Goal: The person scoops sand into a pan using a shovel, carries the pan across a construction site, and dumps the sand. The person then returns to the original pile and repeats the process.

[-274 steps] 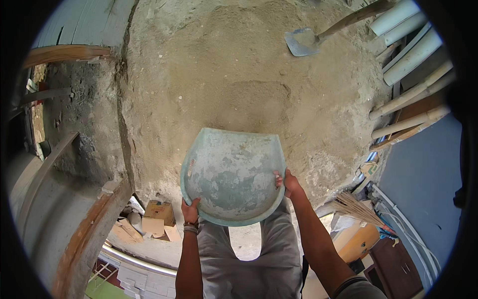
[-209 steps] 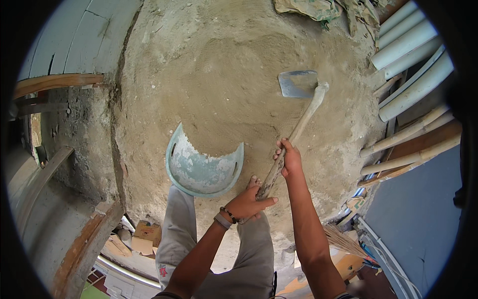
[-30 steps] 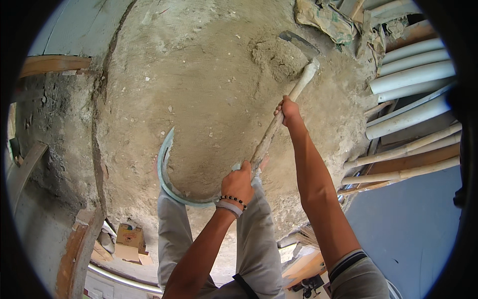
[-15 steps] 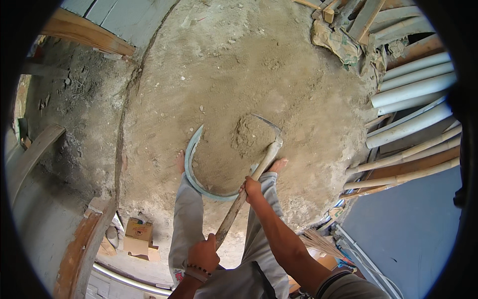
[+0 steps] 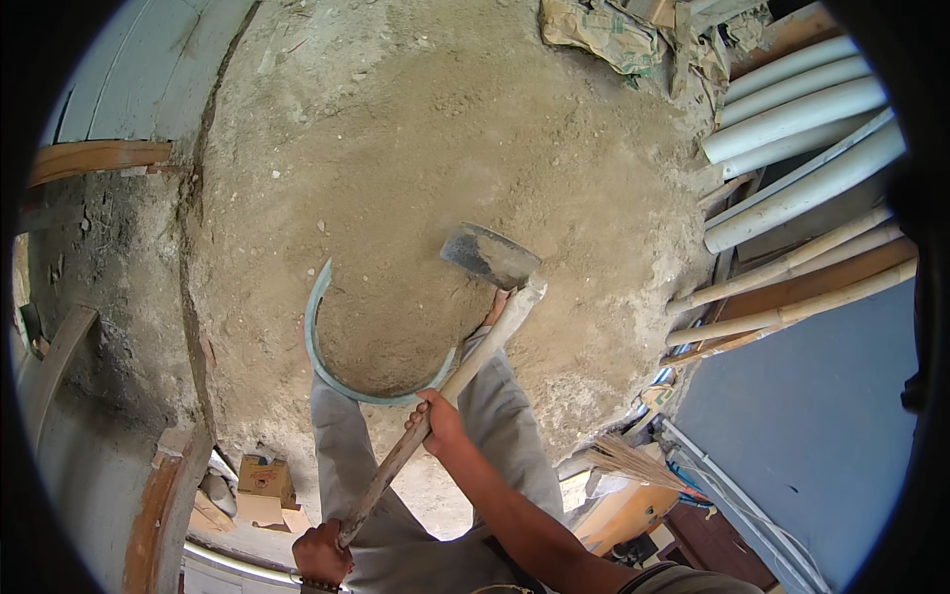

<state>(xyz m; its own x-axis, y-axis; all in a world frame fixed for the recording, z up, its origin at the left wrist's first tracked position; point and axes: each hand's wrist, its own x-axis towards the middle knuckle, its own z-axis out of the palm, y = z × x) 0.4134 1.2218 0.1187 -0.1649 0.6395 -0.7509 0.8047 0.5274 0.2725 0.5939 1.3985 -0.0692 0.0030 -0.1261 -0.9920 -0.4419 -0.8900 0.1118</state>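
A wide mound of dry sand and soil (image 5: 475,148) fills most of the view, seen from above. At its near edge a round, pale green metal pan (image 5: 332,371) is bedded on the ground, heaped with sand so that only its curved rim on the left and bottom is seen. The pan lies just in front of the person's grey-trousered legs (image 5: 396,515).

A long-handled hoe (image 5: 465,361) is laid across the scene on a slant. Its long axis runs from the lower left, near the person's body, up to the right, where the flat grey blade (image 5: 490,254) is held just beyond the pan's far right rim, above the sand and apart from it as far as can be told. The wooden handle passes over the pan's right side.

The right hand (image 5: 440,421) is closed around the middle of the handle, just below the pan's rim, and is the nearer of the two to both blade and pan. The left hand (image 5: 322,552) is closed around the handle's tail end, low in the view beside the legs, well apart from the blade. So the blade lies up and to the right of both grips, with the pan directly to its left and below.

To the right, pale plastic pipes (image 5: 792,109) and wooden poles (image 5: 792,287) are stacked. A torn paper sack (image 5: 604,30) lies at the mound's far edge. A small cardboard box (image 5: 259,480) sits at lower left.
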